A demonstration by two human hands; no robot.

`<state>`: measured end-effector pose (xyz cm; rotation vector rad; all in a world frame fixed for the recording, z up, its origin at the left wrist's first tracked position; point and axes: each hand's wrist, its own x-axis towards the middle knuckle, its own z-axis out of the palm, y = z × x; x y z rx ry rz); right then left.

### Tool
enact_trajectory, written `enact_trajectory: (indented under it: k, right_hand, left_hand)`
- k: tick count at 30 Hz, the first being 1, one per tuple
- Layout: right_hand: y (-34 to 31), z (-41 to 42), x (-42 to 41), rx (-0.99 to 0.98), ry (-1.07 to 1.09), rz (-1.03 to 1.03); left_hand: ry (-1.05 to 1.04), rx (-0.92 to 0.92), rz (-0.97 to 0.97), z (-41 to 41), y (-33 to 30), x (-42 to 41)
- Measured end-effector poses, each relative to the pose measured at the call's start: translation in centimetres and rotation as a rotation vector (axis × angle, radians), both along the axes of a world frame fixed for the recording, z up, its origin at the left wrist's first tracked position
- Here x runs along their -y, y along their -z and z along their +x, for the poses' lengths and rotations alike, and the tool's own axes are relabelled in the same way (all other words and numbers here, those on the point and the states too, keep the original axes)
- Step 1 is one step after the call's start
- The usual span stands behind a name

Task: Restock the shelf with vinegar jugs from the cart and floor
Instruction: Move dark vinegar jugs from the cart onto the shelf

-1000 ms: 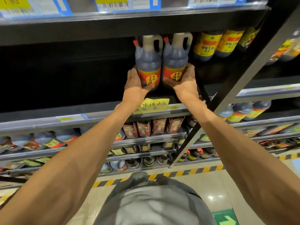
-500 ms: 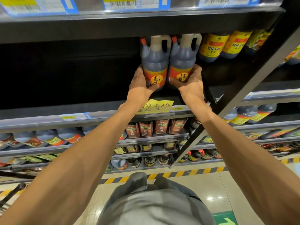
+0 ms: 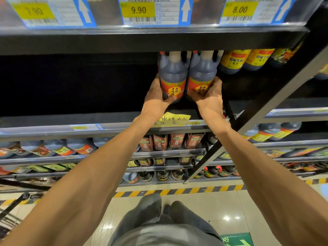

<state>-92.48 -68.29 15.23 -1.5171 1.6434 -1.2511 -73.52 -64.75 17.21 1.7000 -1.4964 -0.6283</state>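
Observation:
Two dark vinegar jugs with orange labels stand side by side in the dark shelf bay. My left hand point(image 3: 156, 94) grips the base of the left jug point(image 3: 173, 75). My right hand point(image 3: 208, 95) wraps the base of the right jug point(image 3: 203, 71). Both jugs are upright and touch each other; their white handles reach up under the shelf above. The shelf point(image 3: 110, 127) they go on has a grey front rail with a yellow handwritten note point(image 3: 173, 118). To the left of the jugs the bay is dark and bare.
Yellow-labelled bottles point(image 3: 236, 60) stand right of the jugs. A black upright post point(image 3: 262, 110) slants down the right. Lower shelves hold several bottles and brown cartons point(image 3: 174, 141). A dark cart frame point(image 3: 12, 205) shows at lower left. Striped tape point(image 3: 177, 191) marks the floor.
Both hands have pushed the two jugs a little further back into the bay, and my head has moved closer and tilted up, so the price tags above show.

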Motion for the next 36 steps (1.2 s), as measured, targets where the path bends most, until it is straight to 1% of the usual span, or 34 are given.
enact_trajectory:
  k: [4, 7, 10, 13, 16, 19, 22, 26, 31, 34, 36]
  right_hand:
    - [-2.3, 0.3, -1.9, -0.100, 0.000, 0.083]
    - [-4.2, 0.5, -4.4, -0.257, -0.014, 0.065]
    - [-6.3, 1.5, -7.6, -0.551, 0.018, -0.054]
    - [-8.2, 3.9, -10.4, -0.836, -0.037, -0.213]
    - [-9.1, 7.6, -12.1, -0.940, -0.196, -0.339]
    - [-9.0, 12.8, -14.2, -0.999, -0.437, -0.416]
    - [-8.5, 19.1, -17.6, -1.031, -0.628, -0.449]
    - [-7.4, 28.2, -23.5, -1.101, -0.855, -0.535]
    - [-5.8, 39.1, -33.5, -1.037, -1.129, -0.664]
    - [-4.5, 45.2, -39.9, -1.025, -1.282, -0.747]
    - [-3.8, 48.9, -44.4, -0.983, -1.375, -0.786]
  left_hand:
    - [-0.012, -0.019, 0.047, 0.5, -0.8, -1.2]
    - [-0.053, -0.003, -0.022, 1.5, -1.5, -3.5]
    - [-0.094, 0.092, -0.090, 3.0, -2.2, -7.0]
    - [-0.101, 0.233, -0.150, 5.4, -2.5, -11.0]
    - [-0.149, 0.314, -0.167, 8.8, -2.3, -14.9]
    - [-0.253, 0.365, -0.119, 13.0, -2.0, -19.9]
    - [-0.370, 0.400, -0.106, 17.8, -1.6, -26.2]
    - [-0.533, 0.469, 0.010, 24.5, -0.7, -35.7]
    - [-0.746, 0.549, 0.137, 31.5, 0.8, -49.8]
    - [-0.901, 0.514, 0.206, 34.1, 1.7, -58.1]
    - [-0.994, 0.503, 0.251, 35.6, 2.5, -63.7]
